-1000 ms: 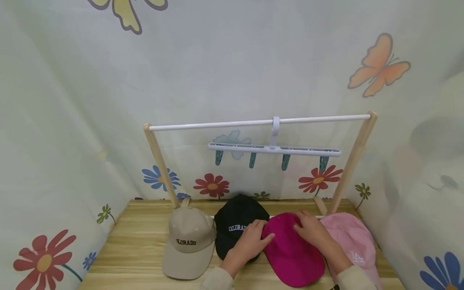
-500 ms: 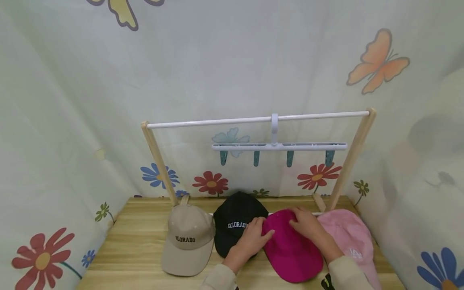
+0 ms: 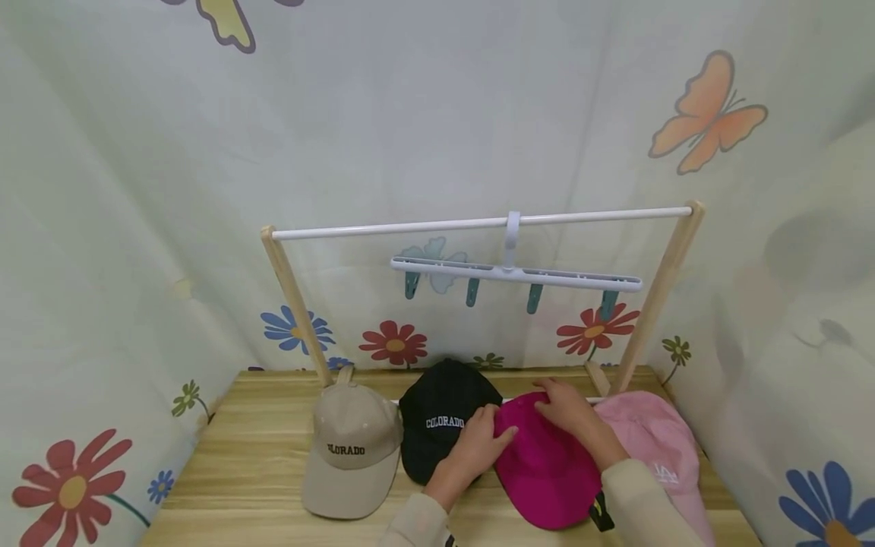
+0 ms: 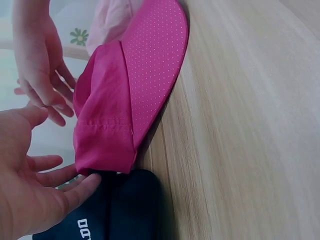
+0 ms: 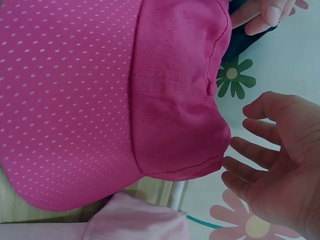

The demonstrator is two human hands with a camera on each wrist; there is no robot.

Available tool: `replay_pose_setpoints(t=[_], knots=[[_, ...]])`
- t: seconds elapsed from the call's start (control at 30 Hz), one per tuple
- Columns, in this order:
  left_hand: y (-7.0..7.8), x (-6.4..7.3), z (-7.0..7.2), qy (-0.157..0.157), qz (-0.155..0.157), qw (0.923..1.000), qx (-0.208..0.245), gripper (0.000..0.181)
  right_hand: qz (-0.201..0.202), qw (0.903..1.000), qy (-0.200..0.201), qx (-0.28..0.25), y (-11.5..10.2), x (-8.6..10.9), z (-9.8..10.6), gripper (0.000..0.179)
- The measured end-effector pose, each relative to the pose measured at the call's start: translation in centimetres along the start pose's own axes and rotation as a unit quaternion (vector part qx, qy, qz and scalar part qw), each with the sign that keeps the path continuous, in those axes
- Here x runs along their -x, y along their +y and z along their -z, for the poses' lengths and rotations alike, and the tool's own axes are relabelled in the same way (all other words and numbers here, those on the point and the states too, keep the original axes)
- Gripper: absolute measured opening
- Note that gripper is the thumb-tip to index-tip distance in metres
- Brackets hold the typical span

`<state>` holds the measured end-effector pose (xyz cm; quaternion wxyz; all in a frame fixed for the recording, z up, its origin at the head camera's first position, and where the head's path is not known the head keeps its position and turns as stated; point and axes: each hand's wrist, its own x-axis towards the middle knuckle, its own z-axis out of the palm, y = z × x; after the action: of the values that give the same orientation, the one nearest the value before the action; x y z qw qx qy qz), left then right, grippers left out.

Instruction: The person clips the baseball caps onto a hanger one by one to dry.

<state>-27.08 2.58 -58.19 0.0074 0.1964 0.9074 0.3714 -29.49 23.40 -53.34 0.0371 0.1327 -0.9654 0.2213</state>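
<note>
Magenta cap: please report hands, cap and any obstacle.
Left hand, right hand at magenta cap, fingers loose. Brim toward head camera. Possible obstacles: black cap, light pink cap close on either side.

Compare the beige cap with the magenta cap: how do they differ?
The beige cap bears dark lettering; the magenta cap shows none. The magenta cap is between the left hand and right hand; the beige cap lies left of both. Both are brimmed caps.
</note>
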Motion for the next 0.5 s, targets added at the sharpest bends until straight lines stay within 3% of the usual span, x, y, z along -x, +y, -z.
replay_pose_setpoints(t=[0.5], knots=[[0.8, -1.0, 0.5, -0.019, 0.063, 0.9957, 0.065, 0.048, -0.026, 0.9942, -0.098, -0.037, 0.6, -3.4, 1.0, 0.033]])
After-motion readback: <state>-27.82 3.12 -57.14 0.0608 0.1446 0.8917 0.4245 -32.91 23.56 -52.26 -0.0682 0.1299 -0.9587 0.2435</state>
